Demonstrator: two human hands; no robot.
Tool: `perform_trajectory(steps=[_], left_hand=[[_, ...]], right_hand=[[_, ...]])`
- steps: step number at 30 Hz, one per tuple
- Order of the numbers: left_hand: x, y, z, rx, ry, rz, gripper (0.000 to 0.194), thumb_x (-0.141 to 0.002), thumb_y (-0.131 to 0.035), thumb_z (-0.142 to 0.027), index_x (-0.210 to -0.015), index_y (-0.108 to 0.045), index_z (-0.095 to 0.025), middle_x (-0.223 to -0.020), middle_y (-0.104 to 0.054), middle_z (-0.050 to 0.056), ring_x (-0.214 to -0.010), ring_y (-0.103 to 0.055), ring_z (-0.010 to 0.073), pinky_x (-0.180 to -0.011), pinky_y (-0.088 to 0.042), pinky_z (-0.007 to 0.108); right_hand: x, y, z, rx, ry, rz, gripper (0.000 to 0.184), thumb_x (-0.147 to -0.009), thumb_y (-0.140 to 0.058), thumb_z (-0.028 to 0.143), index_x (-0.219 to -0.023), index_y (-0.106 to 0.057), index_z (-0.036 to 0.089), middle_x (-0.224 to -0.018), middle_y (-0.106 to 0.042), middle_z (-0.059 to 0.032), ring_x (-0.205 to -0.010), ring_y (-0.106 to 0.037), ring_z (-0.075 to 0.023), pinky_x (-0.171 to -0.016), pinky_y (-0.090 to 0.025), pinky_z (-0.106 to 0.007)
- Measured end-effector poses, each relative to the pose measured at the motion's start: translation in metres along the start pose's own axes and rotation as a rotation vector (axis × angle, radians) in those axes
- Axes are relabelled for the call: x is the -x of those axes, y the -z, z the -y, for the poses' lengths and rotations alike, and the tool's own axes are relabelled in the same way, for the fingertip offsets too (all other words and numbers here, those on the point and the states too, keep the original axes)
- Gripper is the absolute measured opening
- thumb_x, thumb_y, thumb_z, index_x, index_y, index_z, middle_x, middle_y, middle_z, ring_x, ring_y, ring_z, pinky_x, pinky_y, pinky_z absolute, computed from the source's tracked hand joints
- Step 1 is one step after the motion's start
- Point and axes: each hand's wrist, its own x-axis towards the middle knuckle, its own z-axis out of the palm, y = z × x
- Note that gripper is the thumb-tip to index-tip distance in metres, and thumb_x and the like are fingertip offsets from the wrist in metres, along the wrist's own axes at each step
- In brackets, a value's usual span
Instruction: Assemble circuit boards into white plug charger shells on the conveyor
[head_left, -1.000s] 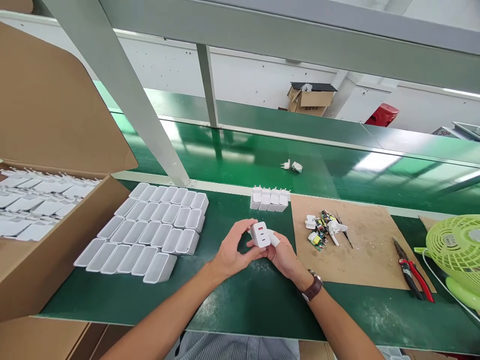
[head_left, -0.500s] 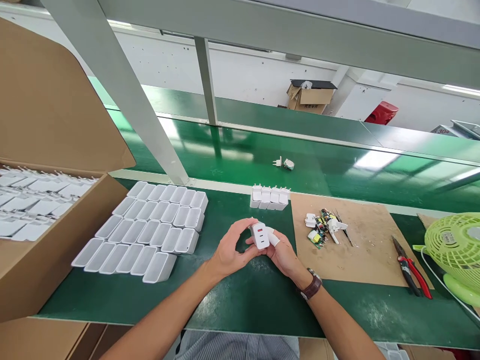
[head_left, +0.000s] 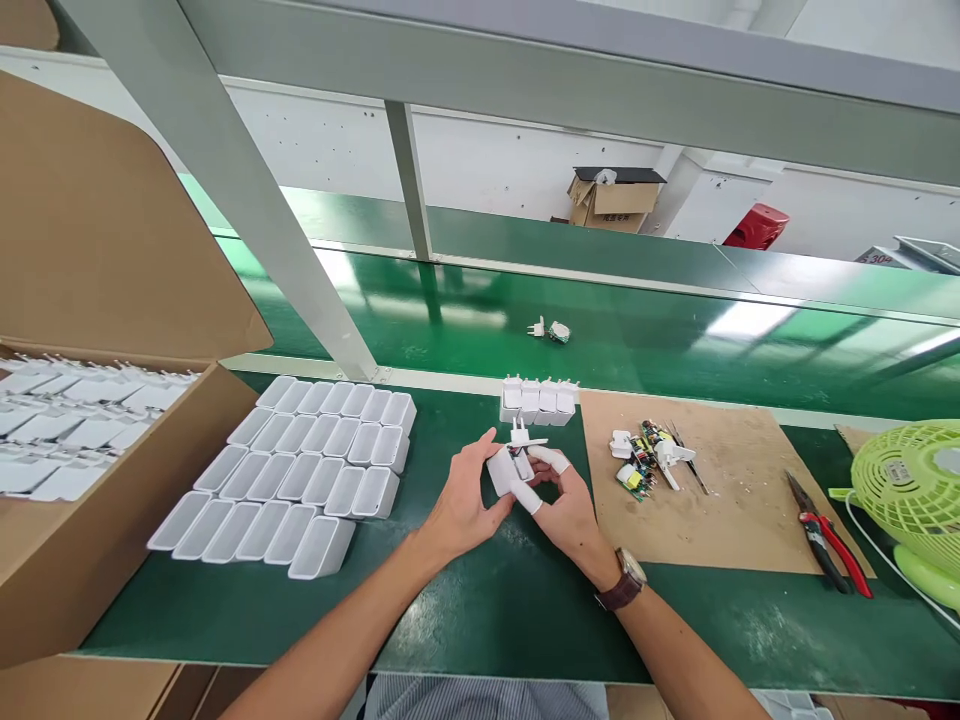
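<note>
Charger (head_left: 502, 474), white, its plug prongs pointing away from the person, was held above the green bench (head_left: 510, 620): the left hand (head_left: 463, 500) gripped its left side, and the right hand (head_left: 568, 507), with white covers (head_left: 527, 498) on thumb and one finger, gripped its right, partly hiding it. Just beyond stood four white plug adapters (head_left: 538, 404); farther off lay two small pieces (head_left: 559, 332). Leftward, white cases (head_left: 297, 477) filled four rows beside an open carton (head_left: 139, 540). Rightward were one brown board (head_left: 720, 520) bearing loose parts (head_left: 670, 453), one pair of pliers (head_left: 817, 530) and one green fan (head_left: 909, 490).
</note>
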Motion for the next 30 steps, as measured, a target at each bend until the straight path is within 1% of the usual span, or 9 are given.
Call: perform_trajectory(steps=[3, 6, 8, 10, 12, 14, 18, 22, 30], left_hand=[[-0.001, 0.002, 0.006, 0.084, 0.073, 0.115, 0.100, -0.086, -0.072, -0.024, -0.162, -0.007, -0.028, -0.137, -0.062, 0.014, -0.126, -0.061, 0.0342, -0.106, -0.048, 0.059], [-0.004, 0.013, 0.005, 0.246, 0.054, 0.165, 0.098, -0.089, -0.070, -0.024, -0.163, -0.006, -0.028, -0.151, -0.052, 0.017, -0.137, -0.054, 0.0321, -0.112, -0.046, 0.056], [-0.008, 0.021, 0.002, 0.339, 0.005, 0.178, 0.083, -0.091, -0.067, -0.024, -0.161, -0.023, -0.028, -0.159, -0.042, 0.016, -0.146, -0.045, 0.0317, -0.116, -0.045, 0.054], [-0.011, 0.028, -0.001, 0.369, -0.036, 0.190, 0.059, -0.093, -0.066, -0.025, -0.149, -0.048, -0.027, -0.161, -0.041, 0.014, -0.149, -0.042, 0.0319, -0.118, -0.044, 0.053], [-0.013, 0.030, -0.002, 0.344, -0.065, 0.182, 0.036, -0.094, -0.067, -0.027, -0.130, -0.066, -0.026, -0.155, -0.051, 0.013, -0.142, -0.051, 0.0309, -0.116, -0.047, 0.052], [-0.014, 0.027, -0.002, 0.301, -0.105, 0.135, 0.021, -0.094, -0.069, -0.026, -0.114, -0.073, -0.024, -0.143, -0.062, 0.012, -0.131, -0.062, 0.0279, -0.111, -0.053, 0.049], [-0.014, 0.021, 0.001, 0.193, -0.236, 0.056, 0.023, -0.090, -0.074, -0.024, -0.113, -0.072, -0.022, -0.133, -0.069, 0.013, -0.120, -0.069, 0.0246, -0.105, -0.058, 0.044], [-0.015, 0.023, 0.000, 0.091, -0.236, 0.025, 0.021, -0.093, -0.070, -0.023, -0.114, -0.071, -0.021, -0.133, -0.068, 0.013, -0.119, -0.070, 0.0243, -0.102, -0.060, 0.043], [-0.025, 0.042, -0.015, -0.043, -0.133, 0.322, 0.019, -0.094, -0.068, -0.028, -0.113, -0.068, -0.026, -0.144, -0.061, 0.008, -0.128, -0.064, 0.0254, -0.109, -0.054, 0.042]], right_hand=[[0.000, 0.001, 0.000, 0.049, 0.063, 0.046, 0.040, -0.082, -0.075, 0.030, -0.118, -0.059, 0.025, -0.109, -0.061, -0.0057, -0.090, -0.062, -0.0203, -0.085, -0.056, -0.040], [-0.002, 0.004, 0.000, 0.062, 0.020, 0.068, 0.059, -0.078, -0.079, 0.032, -0.129, -0.050, 0.024, -0.111, -0.059, -0.0062, -0.089, -0.059, -0.0198, -0.086, -0.054, -0.041], [-0.003, 0.006, -0.003, 0.094, -0.004, 0.124, 0.078, -0.076, -0.080, 0.034, -0.143, -0.041, 0.023, -0.118, -0.059, -0.0083, -0.093, -0.058, -0.0211, -0.089, -0.053, -0.043], [-0.004, 0.008, -0.006, 0.132, -0.011, 0.189, 0.088, -0.078, -0.079, 0.036, -0.152, -0.033, 0.023, -0.123, -0.058, -0.0096, -0.095, -0.056, -0.0222, -0.091, -0.052, -0.045], [-0.005, 0.008, -0.009, 0.160, -0.025, 0.216, 0.088, -0.080, -0.076, 0.039, -0.155, -0.033, 0.023, -0.120, -0.059, -0.0092, -0.095, -0.056, -0.0225, -0.091, -0.052, -0.046], [-0.005, 0.007, -0.009, 0.167, -0.049, 0.217, 0.085, -0.082, -0.074, 0.039, -0.155, -0.035, 0.023, -0.115, -0.059, -0.0079, -0.092, -0.055, -0.0216, -0.090, -0.052, -0.045], [-0.005, 0.005, -0.007, 0.148, -0.031, 0.211, 0.082, -0.081, -0.074, 0.034, -0.153, -0.039, 0.022, -0.111, -0.060, -0.0069, -0.090, -0.055, -0.0204, -0.089, -0.052, -0.043], [-0.005, 0.004, -0.010, 0.143, 0.010, 0.203, 0.080, -0.082, -0.074, 0.034, -0.153, -0.038, 0.023, -0.116, -0.061, -0.0078, -0.093, -0.055, -0.0207, -0.090, -0.051, -0.043], [-0.006, 0.005, -0.020, 0.167, 0.015, 0.221, 0.086, -0.083, -0.074, 0.035, -0.157, -0.032, 0.021, -0.112, -0.061, -0.0075, -0.095, -0.057, -0.0219, -0.093, -0.050, -0.045]])
